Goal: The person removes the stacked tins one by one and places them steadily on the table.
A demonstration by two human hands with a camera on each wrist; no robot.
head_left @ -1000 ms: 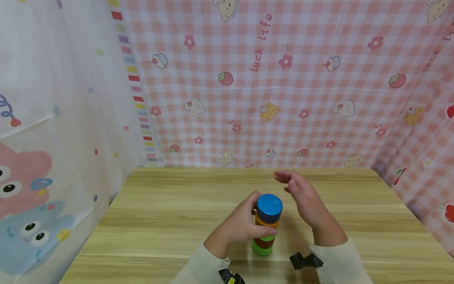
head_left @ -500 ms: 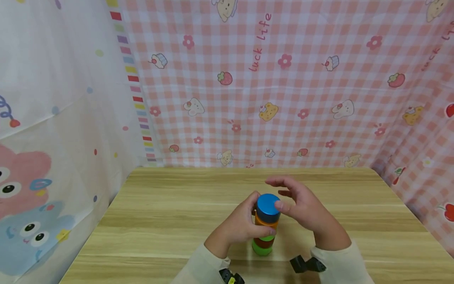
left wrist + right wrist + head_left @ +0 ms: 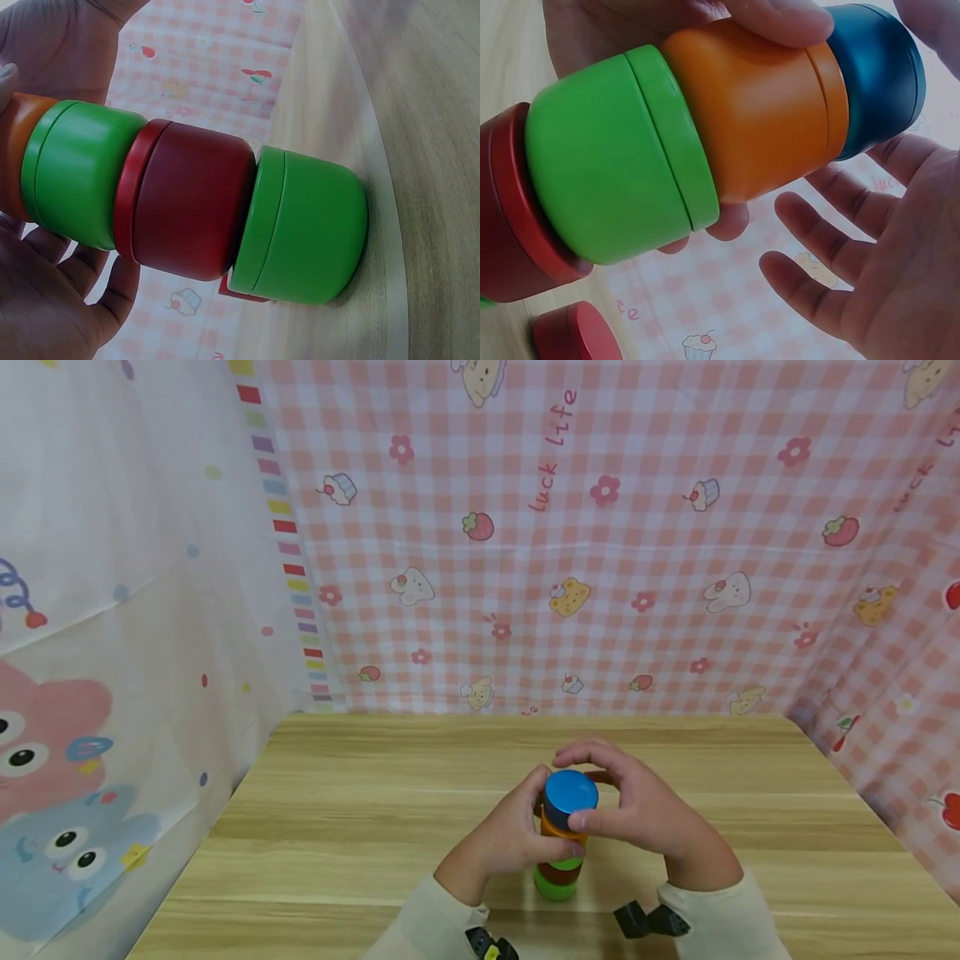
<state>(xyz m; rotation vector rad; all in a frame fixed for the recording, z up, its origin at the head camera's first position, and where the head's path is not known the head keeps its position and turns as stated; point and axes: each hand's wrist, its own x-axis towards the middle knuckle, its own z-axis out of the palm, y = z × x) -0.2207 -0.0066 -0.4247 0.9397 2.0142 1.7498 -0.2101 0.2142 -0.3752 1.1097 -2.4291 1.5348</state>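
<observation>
At lower centre stands a coloured stack (image 3: 564, 833), left grip (image 3: 510, 835) curled round its orange piece (image 3: 757, 105), right grip (image 3: 637, 804) loosely spread about the blue top (image 3: 572, 791), where even pressure should limit tipping.

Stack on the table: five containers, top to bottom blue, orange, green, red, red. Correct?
Not quite: the bottom container is green, not red, as the left wrist view shows. The rest stands: blue container on top, then the orange container, the upper green container and the red container.
</observation>
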